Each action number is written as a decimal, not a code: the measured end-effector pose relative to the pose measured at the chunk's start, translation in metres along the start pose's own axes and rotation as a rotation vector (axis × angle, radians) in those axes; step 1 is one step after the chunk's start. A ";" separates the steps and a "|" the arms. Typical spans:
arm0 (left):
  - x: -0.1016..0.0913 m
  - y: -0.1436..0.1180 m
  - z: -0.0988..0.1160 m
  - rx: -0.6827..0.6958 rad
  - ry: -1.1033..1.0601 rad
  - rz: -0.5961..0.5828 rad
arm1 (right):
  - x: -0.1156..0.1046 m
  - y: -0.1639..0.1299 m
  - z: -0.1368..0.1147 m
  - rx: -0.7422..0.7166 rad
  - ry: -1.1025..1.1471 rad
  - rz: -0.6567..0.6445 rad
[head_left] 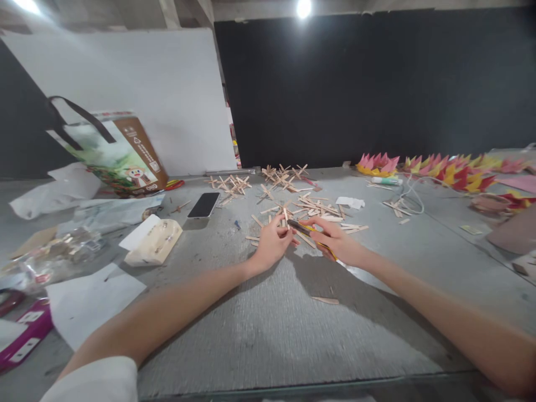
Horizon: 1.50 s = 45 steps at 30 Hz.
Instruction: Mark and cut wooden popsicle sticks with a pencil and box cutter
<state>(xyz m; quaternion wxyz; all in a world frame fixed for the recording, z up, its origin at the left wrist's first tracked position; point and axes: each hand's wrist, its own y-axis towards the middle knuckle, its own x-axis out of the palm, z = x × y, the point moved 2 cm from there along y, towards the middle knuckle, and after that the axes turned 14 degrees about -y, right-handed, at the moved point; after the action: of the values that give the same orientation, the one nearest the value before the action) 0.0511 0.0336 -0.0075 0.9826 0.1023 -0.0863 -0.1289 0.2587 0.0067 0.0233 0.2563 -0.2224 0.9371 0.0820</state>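
We hold a flat pale wooden craft stick [286, 216] in our left hand [271, 244] and a yellow-and-black utility knife [312, 233] in our right hand [337, 241], just before the scattered pile of wooden sticks [312, 206]; a black smartphone [204, 205] lies left of that pile.

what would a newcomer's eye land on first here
Mid-table, the left hand and right hand meet over scattered wooden craft sticks, the right gripping a yellow-and-black tool. Far right, a row of pink, red and yellow folded paper shapes lines the table's back edge; left stands a printed bag.
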 end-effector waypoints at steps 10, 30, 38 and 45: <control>-0.004 0.005 -0.008 0.042 0.047 0.013 | -0.014 -0.008 -0.012 0.033 -0.102 -0.036; 0.003 0.007 0.016 -0.072 -0.358 -0.068 | -0.067 -0.017 -0.025 0.034 -0.029 -0.045; 0.029 -0.013 0.069 0.016 -0.423 -0.150 | -0.060 -0.009 -0.021 0.089 0.133 0.295; 0.036 -0.026 0.088 0.036 -0.386 -0.195 | -0.058 -0.007 -0.017 0.089 0.124 0.288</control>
<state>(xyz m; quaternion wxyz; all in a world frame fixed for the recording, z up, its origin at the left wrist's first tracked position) 0.0621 -0.0161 0.0767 0.9287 0.1009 -0.2650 -0.2388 0.2989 0.0175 0.0673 0.1930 -0.0791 0.9760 0.0626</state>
